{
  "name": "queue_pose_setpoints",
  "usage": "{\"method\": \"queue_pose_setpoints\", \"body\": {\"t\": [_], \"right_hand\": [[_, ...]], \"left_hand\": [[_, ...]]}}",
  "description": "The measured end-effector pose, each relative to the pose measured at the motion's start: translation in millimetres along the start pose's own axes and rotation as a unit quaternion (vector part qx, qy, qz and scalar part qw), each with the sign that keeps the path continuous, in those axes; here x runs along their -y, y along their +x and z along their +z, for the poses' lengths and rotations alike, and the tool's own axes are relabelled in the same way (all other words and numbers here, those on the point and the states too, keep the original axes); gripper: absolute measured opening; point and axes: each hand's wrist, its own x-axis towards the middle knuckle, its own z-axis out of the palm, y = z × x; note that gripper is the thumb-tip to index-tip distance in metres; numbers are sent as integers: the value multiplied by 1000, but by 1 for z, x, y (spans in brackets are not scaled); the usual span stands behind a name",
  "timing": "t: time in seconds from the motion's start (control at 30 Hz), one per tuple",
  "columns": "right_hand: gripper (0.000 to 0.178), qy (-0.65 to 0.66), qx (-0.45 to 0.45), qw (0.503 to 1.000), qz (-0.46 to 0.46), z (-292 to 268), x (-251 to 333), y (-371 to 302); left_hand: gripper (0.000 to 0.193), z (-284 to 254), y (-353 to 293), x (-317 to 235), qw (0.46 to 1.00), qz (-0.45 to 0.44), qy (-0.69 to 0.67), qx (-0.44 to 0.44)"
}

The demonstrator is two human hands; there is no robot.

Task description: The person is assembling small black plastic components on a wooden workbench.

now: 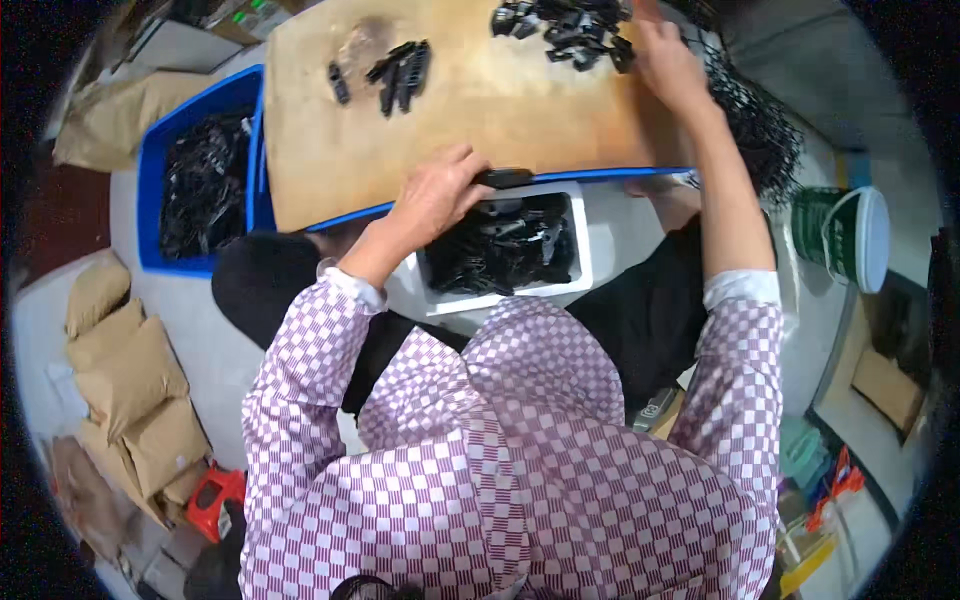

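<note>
My left hand is at the table's near edge, its fingers closed round one end of a dark black plastic part. Directly below it, a white bin between my legs holds many similar black parts. My right hand reaches to the far right of the table, beside a pile of black plastic pieces. Its fingers are smeared by motion, so whether they grip anything does not show. Farther left on the tabletop lie several long black parts.
The brown tabletop has a blue rim. A blue crate of black parts stands at its left. Tangled black pieces heap up at the right, near a green bucket. Brown sacks lie on the left floor.
</note>
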Motion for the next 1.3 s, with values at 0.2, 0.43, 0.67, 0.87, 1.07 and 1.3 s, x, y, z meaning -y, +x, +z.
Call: {"method": "queue_pose_setpoints", "body": {"t": [0.2,0.43,0.67,0.87,1.07,1.3], "right_hand": [[31,45,42,994,-95,41,-32,5],[25,104,87,984,-116,43,-18,-15],[24,134,114,975,-135,6,81,-45],[25,125,116,976,-138,10,77,-42],[24,114,109,977,-141,11,86,-40],[25,112,83,979,-152,13,87,-41]], "left_hand": [[22,-20,13,48,981,-114,11,-158],[23,-23,61,63,948,-145,169,-227],[18,-2,57,67,969,-43,214,-118],[21,-19,74,44,977,-112,157,-84],[21,-26,80,59,981,-83,168,-40],[20,-15,75,36,969,-168,183,-13]]}}
